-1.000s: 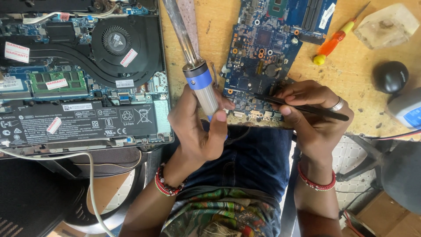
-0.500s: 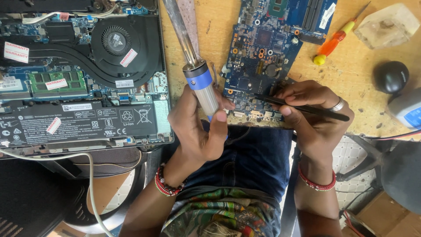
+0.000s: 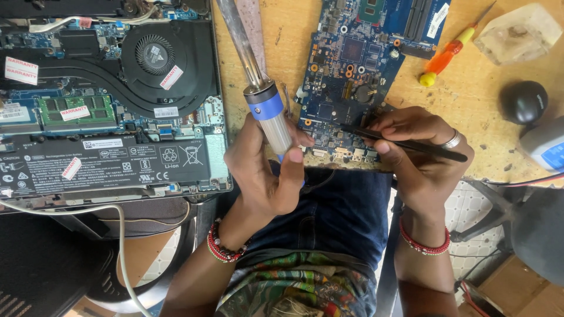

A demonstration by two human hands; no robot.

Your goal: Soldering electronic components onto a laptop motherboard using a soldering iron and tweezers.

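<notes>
Left hand (image 3: 264,176) clenched on soldering iron (image 3: 264,105), tip raised off the blue board (image 3: 352,64) on the worktop (image 3: 470,100) — right hand (image 3: 423,152) pinches tweezers (image 3: 405,144) at board's near edge — rework seemingly mid-way, iron not applied.

Scuffed wooden workbench (image 3: 470,100), tiled floor (image 3: 470,205) below
</notes>
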